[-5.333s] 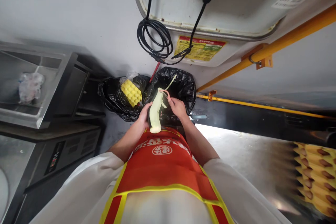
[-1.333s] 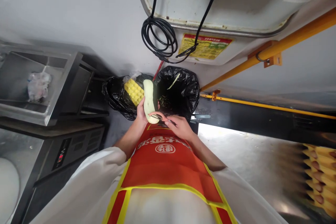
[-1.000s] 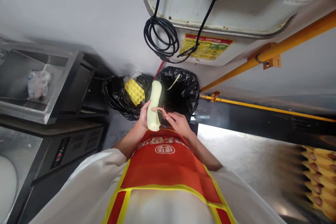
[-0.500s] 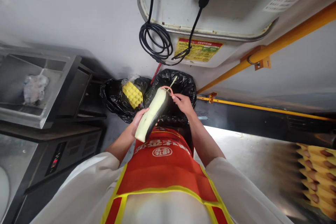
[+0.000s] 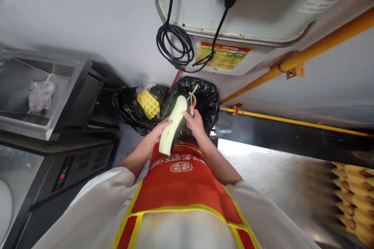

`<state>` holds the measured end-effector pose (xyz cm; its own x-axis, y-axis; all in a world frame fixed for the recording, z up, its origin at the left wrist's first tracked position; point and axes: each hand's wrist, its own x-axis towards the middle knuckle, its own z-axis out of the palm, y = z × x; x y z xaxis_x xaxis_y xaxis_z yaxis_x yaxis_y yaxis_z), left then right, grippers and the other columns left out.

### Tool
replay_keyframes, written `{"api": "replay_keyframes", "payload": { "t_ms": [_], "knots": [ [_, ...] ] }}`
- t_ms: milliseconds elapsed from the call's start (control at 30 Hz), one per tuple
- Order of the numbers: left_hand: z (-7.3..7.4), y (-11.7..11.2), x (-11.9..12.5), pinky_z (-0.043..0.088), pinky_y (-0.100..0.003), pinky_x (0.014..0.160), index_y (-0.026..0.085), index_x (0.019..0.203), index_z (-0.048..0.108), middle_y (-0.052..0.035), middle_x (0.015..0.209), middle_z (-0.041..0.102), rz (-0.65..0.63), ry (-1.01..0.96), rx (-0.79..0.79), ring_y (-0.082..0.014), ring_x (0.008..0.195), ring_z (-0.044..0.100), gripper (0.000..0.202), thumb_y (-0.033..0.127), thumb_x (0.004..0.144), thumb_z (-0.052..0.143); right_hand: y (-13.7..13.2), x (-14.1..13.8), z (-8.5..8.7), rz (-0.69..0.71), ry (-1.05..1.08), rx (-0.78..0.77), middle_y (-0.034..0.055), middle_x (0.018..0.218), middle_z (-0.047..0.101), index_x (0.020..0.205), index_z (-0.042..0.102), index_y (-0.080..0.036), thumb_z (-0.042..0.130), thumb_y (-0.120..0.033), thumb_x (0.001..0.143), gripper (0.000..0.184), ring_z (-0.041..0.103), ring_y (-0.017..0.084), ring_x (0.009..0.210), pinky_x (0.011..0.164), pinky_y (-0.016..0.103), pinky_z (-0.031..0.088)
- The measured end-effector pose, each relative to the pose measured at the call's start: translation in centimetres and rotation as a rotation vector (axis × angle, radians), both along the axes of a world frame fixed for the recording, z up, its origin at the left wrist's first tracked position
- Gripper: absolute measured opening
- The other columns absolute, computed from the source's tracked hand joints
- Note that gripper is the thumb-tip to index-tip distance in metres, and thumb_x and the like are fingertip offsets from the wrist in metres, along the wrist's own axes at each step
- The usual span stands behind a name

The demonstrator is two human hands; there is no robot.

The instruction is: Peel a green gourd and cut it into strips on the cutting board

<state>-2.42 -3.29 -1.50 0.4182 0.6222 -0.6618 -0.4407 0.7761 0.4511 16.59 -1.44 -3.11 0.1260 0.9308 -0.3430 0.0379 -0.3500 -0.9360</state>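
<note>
My left hand (image 5: pixel 159 130) grips a long pale green vegetable (image 5: pixel 173 124), mostly peeled, with a dark unpeeled strip along its underside. It slants over the black-lined bin (image 5: pixel 209 99) in front of me. My right hand (image 5: pixel 194 121) holds an orange-handled peeler (image 5: pixel 192 101) beside the vegetable's far end, the hand touching the vegetable's side. A thin peel strip (image 5: pixel 195 88) hangs on the bin's bag.
A second black bag (image 5: pixel 125 107) on the left holds a yellow foam piece (image 5: pixel 148 104). A steel sink unit (image 5: pixel 43 93) stands at left, a steel counter (image 5: pixel 271 171) at right with a yellow tray (image 5: pixel 355 186). A yellow pipe (image 5: pixel 306 52) and coiled cable (image 5: pixel 175 44) are on the wall.
The vegetable has been turned end over end and rotated in my left hand. My right hand with the peeler stroked to the far tip, then drew back slightly beside it.
</note>
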Motion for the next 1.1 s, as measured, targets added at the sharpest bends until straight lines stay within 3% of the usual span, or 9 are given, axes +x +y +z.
{"api": "replay_keyframes", "payload": {
  "t_ms": [67,167,233,367,433,567,667,1100],
  "knots": [
    [0.0,-0.1,0.2,0.062,-0.037,0.064,0.016,0.137,0.057,-0.0131,0.092,0.078,0.022,0.043,0.010,-0.0294,0.073,0.077,0.059,0.022,0.080,0.071,0.2,-0.1,0.0,-0.021,-0.018,0.002,-0.0085,0.058,0.047,0.085,0.048,-0.025,0.061,-0.059,0.081,0.036,0.043,0.010,0.043,0.039,0.023,0.035],
    [-0.1,-0.2,0.1,0.061,-0.035,0.059,0.013,0.124,0.066,-0.0126,0.079,0.076,0.021,0.051,-0.146,-0.0286,0.065,0.075,0.042,0.031,0.085,0.066,1.0,1.2,-0.4,-0.043,-0.085,0.002,-0.0049,0.064,0.055,0.086,0.052,-0.024,0.054,-0.053,0.084,0.029,0.047,0.011,0.046,0.042,0.024,0.037],
    [-0.2,0.0,0.0,0.062,-0.036,0.060,0.011,0.116,0.069,-0.0140,0.077,0.076,0.057,0.026,-0.210,-0.0290,0.066,0.075,0.038,0.036,0.089,0.060,1.5,2.4,-0.7,-0.044,-0.161,0.005,-0.0026,0.068,0.059,0.085,0.055,-0.023,0.059,-0.051,0.081,0.029,0.052,0.013,0.053,0.048,0.025,0.040],
    [-0.2,0.9,0.4,0.064,-0.040,0.073,0.008,0.116,0.068,-0.0163,0.086,0.077,0.199,-0.052,-0.165,-0.0289,0.080,0.077,0.040,0.034,0.092,0.050,1.3,4.1,0.1,0.008,-0.302,0.043,0.0010,0.075,0.064,0.089,0.065,-0.020,0.072,-0.050,0.076,0.033,0.058,0.019,0.070,0.063,0.028,0.044],
    [-0.2,1.4,0.6,0.063,-0.040,0.072,0.007,0.115,0.068,-0.0162,0.086,0.077,0.227,-0.054,-0.153,-0.0285,0.079,0.076,0.041,0.038,0.093,0.050,0.2,4.3,1.3,0.121,-0.311,0.077,0.0010,0.074,0.066,0.096,0.070,-0.020,0.065,-0.053,0.085,0.035,0.060,0.019,0.070,0.065,0.029,0.044],
    [-0.4,2.0,0.6,0.062,-0.036,0.066,0.008,0.107,0.069,-0.0144,0.078,0.075,0.279,-0.040,-0.116,-0.0253,0.067,0.073,0.043,0.043,0.097,0.047,-3.3,3.7,4.6,0.589,-0.365,0.294,0.0033,0.083,0.073,0.102,0.075,-0.023,0.044,-0.052,0.104,0.042,0.066,0.018,0.075,0.070,0.029,0.047],
    [-0.5,2.3,0.5,0.060,-0.036,0.065,0.010,0.111,0.069,-0.0134,0.079,0.076,0.310,-0.037,-0.116,-0.0242,0.065,0.072,0.044,0.046,0.098,0.047,-5.5,3.2,6.0,0.743,-0.476,0.411,0.0068,0.099,0.077,0.103,0.075,-0.023,0.041,-0.047,0.107,0.042,0.070,0.020,0.089,0.079,0.030,0.049],
    [-0.2,1.9,1.3,0.060,-0.037,0.072,0.014,0.103,0.070,-0.0106,0.073,0.074,0.344,-0.047,-0.095,-0.0240,0.064,0.070,0.039,0.047,0.094,0.052,-6.6,2.6,4.9,0.655,-0.582,0.356,0.0078,0.099,0.077,0.105,0.074,-0.022,0.040,-0.045,0.108,0.041,0.070,0.021,0.091,0.081,0.031,0.050]
  ]
}}
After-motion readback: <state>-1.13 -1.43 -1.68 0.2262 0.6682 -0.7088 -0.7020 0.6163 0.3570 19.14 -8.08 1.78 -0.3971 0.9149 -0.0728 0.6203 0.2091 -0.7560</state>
